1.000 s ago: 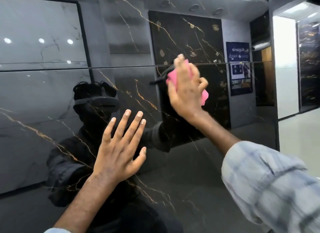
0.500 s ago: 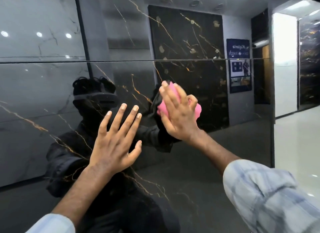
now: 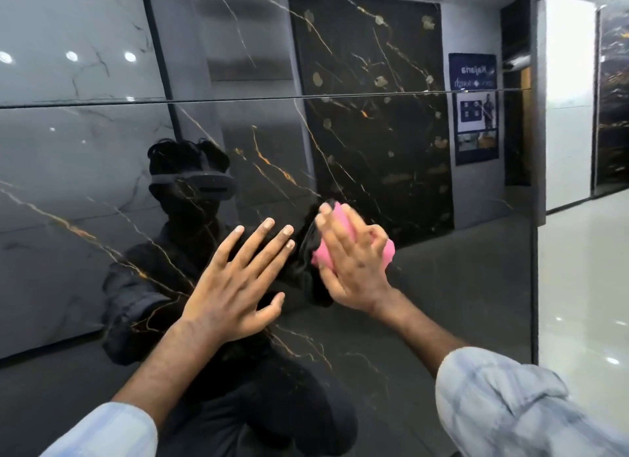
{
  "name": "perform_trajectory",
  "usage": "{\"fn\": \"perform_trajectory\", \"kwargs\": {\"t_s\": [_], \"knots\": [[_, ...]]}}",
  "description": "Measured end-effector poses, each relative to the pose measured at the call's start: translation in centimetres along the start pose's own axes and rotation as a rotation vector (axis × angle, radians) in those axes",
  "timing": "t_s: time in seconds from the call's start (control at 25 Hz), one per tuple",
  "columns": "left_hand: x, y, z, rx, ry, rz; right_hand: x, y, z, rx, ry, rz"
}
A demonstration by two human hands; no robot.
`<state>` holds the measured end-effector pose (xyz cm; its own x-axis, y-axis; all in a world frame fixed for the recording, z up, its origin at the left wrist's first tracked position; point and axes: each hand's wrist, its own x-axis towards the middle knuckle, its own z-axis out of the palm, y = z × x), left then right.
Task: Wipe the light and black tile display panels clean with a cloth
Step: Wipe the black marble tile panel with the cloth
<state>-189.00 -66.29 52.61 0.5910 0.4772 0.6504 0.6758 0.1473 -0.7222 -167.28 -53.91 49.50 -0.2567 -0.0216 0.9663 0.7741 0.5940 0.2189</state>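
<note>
A glossy black tile panel (image 3: 425,303) with gold veins fills the view and mirrors the room and me. My right hand (image 3: 354,269) presses a folded pink cloth (image 3: 343,232) flat against the panel just right of centre, fingers spread over it. My left hand (image 3: 235,286) lies flat on the panel beside it, fingers straight and spread, holding nothing. A thin horizontal joint (image 3: 306,98) crosses the panel above both hands.
The panel's right edge (image 3: 534,286) is a dark vertical strip. Beyond it lies a shiny pale floor (image 3: 585,303) and a white wall (image 3: 568,99). Another dark gold-veined panel (image 3: 612,99) stands at the far right.
My right hand has slid the pink cloth down and leftward from near the horizontal joint to beside my left hand. The left hand has stayed flat on the panel.
</note>
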Motion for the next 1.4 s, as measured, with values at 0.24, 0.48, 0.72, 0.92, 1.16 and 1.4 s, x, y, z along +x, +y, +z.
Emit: {"fn": "perform_trajectory", "kwargs": {"t_s": [0.24, 0.48, 0.72, 0.92, 1.16, 1.4], "knots": [[0.0, 0.0, -0.1, 0.003, -0.033, 0.003, 7.8, 7.3, -0.9, 0.035, 0.062, 0.531], [-1.7, 1.4, 0.0, -0.125, -0.014, 0.06, -5.0, -5.3, 0.8, 0.08, 0.001, 0.333], [-3.1, 4.9, 0.2, -0.192, 0.03, 0.175, -2.6, 2.4, 1.0, 0.066, 0.057, 0.603], [-4.4, 8.6, 2.3, -0.192, -0.059, 0.281, -4.5, 2.0, 2.3, 0.001, 0.114, 0.92], [-5.0, 9.2, 4.0, -0.134, -0.075, 0.289, -17.9, -7.8, 2.7, 0.035, -0.125, 0.537], [-5.0, 9.7, 3.9, -0.126, -0.033, 0.272, -13.7, 1.1, 3.4, 0.128, 0.152, 1.61]]}}
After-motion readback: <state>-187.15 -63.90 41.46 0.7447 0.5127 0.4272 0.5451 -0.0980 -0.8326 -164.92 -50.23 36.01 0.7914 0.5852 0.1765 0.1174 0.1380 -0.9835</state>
